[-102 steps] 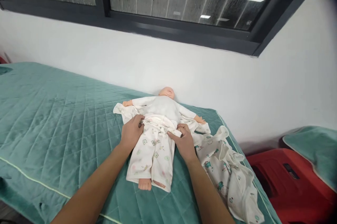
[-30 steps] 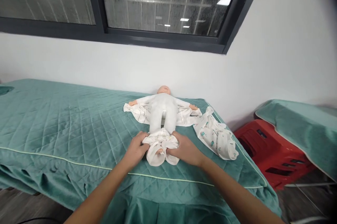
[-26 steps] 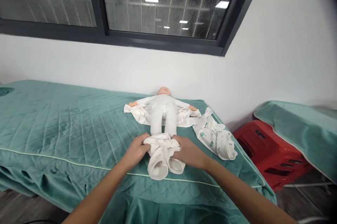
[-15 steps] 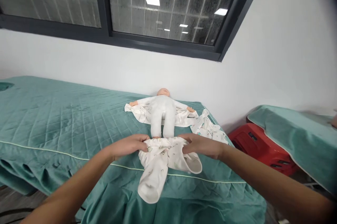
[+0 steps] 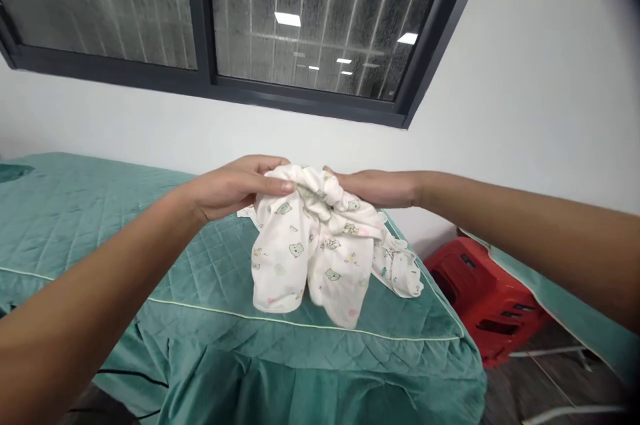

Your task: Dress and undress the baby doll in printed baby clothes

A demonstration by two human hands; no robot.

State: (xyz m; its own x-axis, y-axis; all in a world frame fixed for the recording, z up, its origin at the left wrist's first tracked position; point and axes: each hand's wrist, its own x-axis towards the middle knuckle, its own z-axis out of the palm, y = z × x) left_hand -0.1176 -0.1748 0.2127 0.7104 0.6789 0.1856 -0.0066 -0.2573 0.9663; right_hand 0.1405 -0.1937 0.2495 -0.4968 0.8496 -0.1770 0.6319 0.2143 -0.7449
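Note:
Raised in front of me hangs a pair of white baby pants [image 5: 285, 258] with small animal prints, both legs pointing down and the waist bunched up. My left hand [image 5: 240, 184] is closed on the left side of the waist, its thumb across the front. At the right side of the bunched waist, my right hand [image 5: 373, 186] grips the cloth, most of its fingers hidden behind it. The pants cover the doll lying on the bed. A second white printed baby garment [image 5: 400, 270] lies crumpled on the bed to the right.
The bed has a green quilted cover [image 5: 200, 272] with a ruffled skirt. Beyond its right edge stands a red plastic stool [image 5: 493, 308], partly under another green cover. A white wall and a dark-framed window [image 5: 310, 97] rise behind. A black cord [image 5: 135, 375] shows at lower left.
Both hands have lifted the pants up and away from the bed's front edge. The waist is now bunched, and the doll, visible before, is hidden behind the cloth.

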